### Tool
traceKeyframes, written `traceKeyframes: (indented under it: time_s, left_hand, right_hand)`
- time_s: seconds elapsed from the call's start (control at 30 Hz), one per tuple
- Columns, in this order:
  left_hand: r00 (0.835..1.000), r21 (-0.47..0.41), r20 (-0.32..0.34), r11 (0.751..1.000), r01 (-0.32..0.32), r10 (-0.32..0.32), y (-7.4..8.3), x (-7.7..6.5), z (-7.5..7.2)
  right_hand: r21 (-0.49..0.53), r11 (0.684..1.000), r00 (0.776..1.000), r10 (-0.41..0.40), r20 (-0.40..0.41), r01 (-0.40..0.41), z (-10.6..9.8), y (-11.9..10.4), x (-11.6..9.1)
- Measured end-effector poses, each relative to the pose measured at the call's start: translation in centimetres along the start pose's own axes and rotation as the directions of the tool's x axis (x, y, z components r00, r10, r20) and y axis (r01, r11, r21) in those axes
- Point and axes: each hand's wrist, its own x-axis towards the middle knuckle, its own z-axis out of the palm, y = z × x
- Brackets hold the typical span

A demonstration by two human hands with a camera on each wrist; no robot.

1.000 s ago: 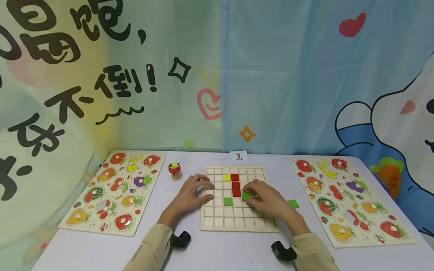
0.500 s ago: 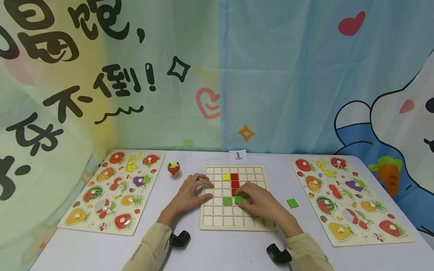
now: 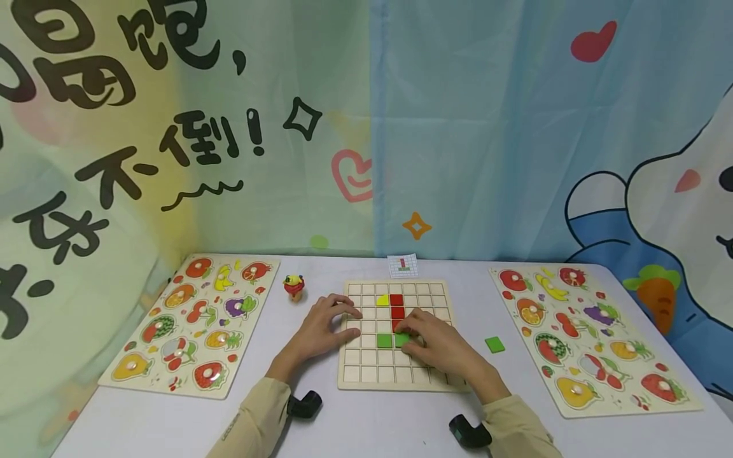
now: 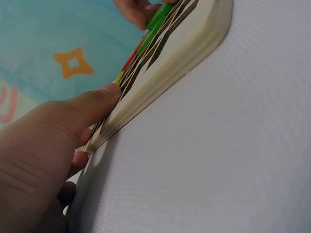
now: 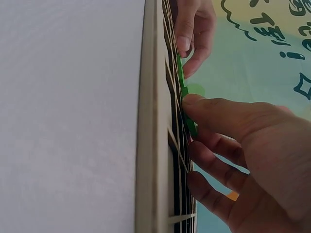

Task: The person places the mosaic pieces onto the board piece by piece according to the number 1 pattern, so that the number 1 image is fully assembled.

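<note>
On a wooden grid board (image 3: 378, 376), my right hand (image 3: 443, 343) pinches a green square tile (image 3: 400, 340) between thumb and fingers, low over a cell. Directly left of it, another green tile (image 3: 384, 341) lies in the grid. Several red tiles (image 3: 397, 312) form a column above the held tile, its lower end partly covered by my fingers. A yellow triangular piece (image 3: 382, 300) sits beside the top red one. My left hand (image 3: 321, 327) holds the board's left edge; the left wrist view has its thumb (image 4: 104, 94) on the rim and fingertips beside it.
A loose green tile (image 3: 495, 345) lies right of the board. Fruit puzzle boards flank it, one left (image 3: 189, 324) and one right (image 3: 590, 343). A small toy figure (image 3: 294, 287) stands at the back left; a pattern card (image 3: 403, 266) lies behind the grid.
My right hand has moved left with the green tile, from right of the red column to the cell beside the other green tile, then lowered it. The left hand stays put.
</note>
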Motion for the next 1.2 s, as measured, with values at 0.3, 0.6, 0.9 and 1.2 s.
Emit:
traceKeyframes:
  time_s: [0.3, 0.6, 0.9, 1.2]
  left_hand:
    - [1.0, -0.003, 0.003, 1.0, -0.002, 0.002, -0.1, 0.0, -0.1]
    - [1.0, -0.009, -0.004, 1.0, -0.008, 0.008, 0.0, 0.0, -0.2]
    - [1.0, 0.0, -0.001, 1.0, -0.016, 0.016, -0.3, 0.0, 0.1]
    - [1.0, 0.015, -0.007, 1.0, -0.014, 0.015, -0.2, 0.1, 0.0]
  right_hand:
    - [-0.004, 1.0, 1.0, 0.004, 0.011, -0.004, 0.0, -0.3, 0.3]
    - [0.029, 0.998, 0.998, 0.048, 0.029, -0.049, -1.4, 1.1, -0.2]
    - [0.096, 0.979, 0.982, 0.172, 0.081, -0.18, -5.7, 4.9, -2.7]
    - [0.043, 0.934, 0.921, 0.34, 0.189, -0.354, -6.9, 7.4, -4.5]
